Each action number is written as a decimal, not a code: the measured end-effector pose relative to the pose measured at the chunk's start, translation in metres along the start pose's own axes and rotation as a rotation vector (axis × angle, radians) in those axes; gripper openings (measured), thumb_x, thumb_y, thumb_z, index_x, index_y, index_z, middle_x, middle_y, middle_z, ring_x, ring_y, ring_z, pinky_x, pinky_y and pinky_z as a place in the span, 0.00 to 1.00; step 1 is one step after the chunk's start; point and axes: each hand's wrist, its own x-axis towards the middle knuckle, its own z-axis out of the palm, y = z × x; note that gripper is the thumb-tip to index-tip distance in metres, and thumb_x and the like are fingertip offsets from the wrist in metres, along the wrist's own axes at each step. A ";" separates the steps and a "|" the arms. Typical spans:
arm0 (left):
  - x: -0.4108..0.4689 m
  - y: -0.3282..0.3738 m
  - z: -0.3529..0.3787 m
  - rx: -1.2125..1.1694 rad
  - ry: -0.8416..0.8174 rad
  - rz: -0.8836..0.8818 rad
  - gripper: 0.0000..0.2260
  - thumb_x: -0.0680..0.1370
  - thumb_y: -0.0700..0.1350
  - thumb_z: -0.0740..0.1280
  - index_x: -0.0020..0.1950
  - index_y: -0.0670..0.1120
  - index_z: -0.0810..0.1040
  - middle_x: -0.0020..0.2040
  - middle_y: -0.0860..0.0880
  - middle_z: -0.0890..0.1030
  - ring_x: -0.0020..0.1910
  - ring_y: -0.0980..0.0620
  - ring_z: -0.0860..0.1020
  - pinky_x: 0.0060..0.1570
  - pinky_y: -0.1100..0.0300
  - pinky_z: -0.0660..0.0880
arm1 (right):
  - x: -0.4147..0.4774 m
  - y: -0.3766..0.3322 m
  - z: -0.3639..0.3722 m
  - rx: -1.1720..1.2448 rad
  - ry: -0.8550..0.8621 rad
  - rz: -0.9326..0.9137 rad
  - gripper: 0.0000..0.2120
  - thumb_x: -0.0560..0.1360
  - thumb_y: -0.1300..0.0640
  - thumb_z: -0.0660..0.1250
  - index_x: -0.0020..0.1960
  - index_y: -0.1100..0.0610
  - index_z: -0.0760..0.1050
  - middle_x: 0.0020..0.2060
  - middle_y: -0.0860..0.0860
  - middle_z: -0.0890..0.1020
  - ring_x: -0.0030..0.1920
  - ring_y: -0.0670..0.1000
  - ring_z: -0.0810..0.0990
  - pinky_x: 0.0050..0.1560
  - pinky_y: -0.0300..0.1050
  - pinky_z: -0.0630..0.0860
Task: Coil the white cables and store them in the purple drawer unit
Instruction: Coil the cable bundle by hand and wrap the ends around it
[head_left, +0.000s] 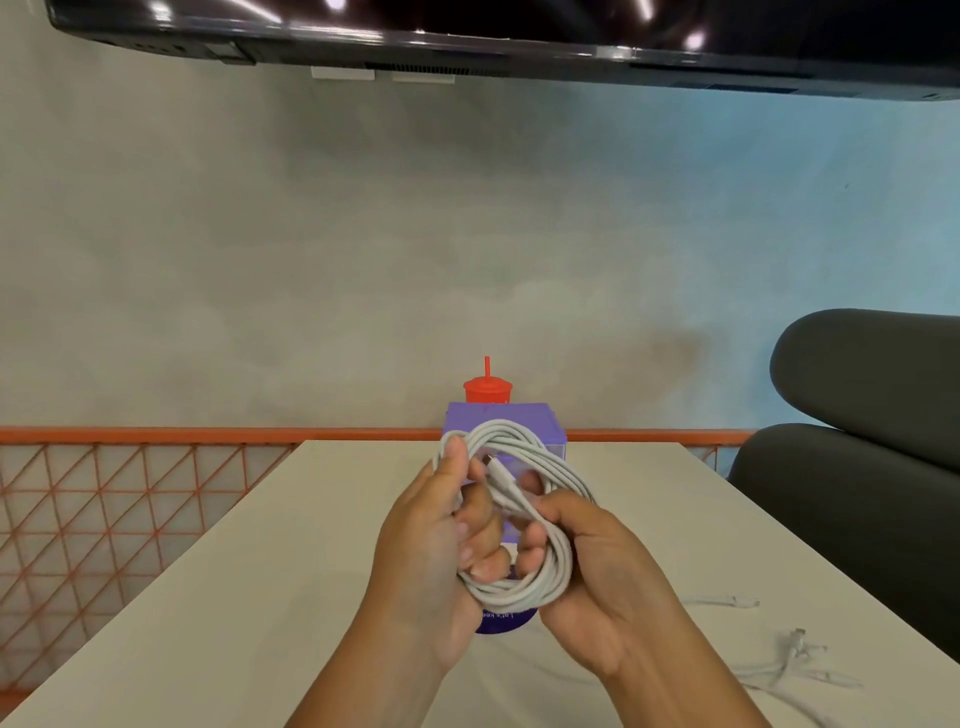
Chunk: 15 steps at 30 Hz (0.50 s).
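We hold the coiled cable (524, 519) up above the middle of the counter (291, 597), in front of the purple drawer unit (506, 426), which stands toward the far edge. Our left hand (441, 561) grips the left side of the coil, thumb pressed on the loops; our right hand (587, 566) clasps the lower right side, fingers through the ring. The coil is an oval, its long axis running from upper left, away from us, down to lower right. A plug end (493, 465) lies across the opening, pointing up and left. We judge the coiling nearly finished: next, tuck that end in, then free one hand to open a drawer. Another white cable (779, 670) lies loose near the counter's right edge, not yet coiled.
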 end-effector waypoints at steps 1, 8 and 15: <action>-0.001 -0.002 0.001 0.011 -0.007 -0.011 0.14 0.74 0.53 0.61 0.36 0.43 0.70 0.21 0.52 0.58 0.16 0.58 0.56 0.16 0.70 0.60 | 0.001 -0.001 -0.002 0.005 0.015 0.016 0.08 0.71 0.71 0.58 0.40 0.61 0.73 0.25 0.54 0.71 0.18 0.45 0.69 0.18 0.33 0.68; 0.001 -0.001 0.001 -0.102 0.002 -0.119 0.12 0.70 0.52 0.63 0.35 0.44 0.70 0.20 0.52 0.58 0.14 0.58 0.57 0.16 0.71 0.57 | -0.001 -0.007 -0.005 0.151 -0.149 0.097 0.19 0.44 0.72 0.72 0.34 0.64 0.74 0.27 0.56 0.75 0.19 0.48 0.71 0.18 0.36 0.71; -0.001 0.001 0.002 -0.088 0.009 -0.129 0.13 0.73 0.52 0.62 0.36 0.44 0.70 0.19 0.52 0.58 0.14 0.58 0.57 0.16 0.72 0.57 | 0.001 -0.005 -0.004 -0.164 -0.064 -0.024 0.11 0.66 0.74 0.60 0.30 0.61 0.73 0.24 0.52 0.71 0.20 0.45 0.68 0.19 0.33 0.68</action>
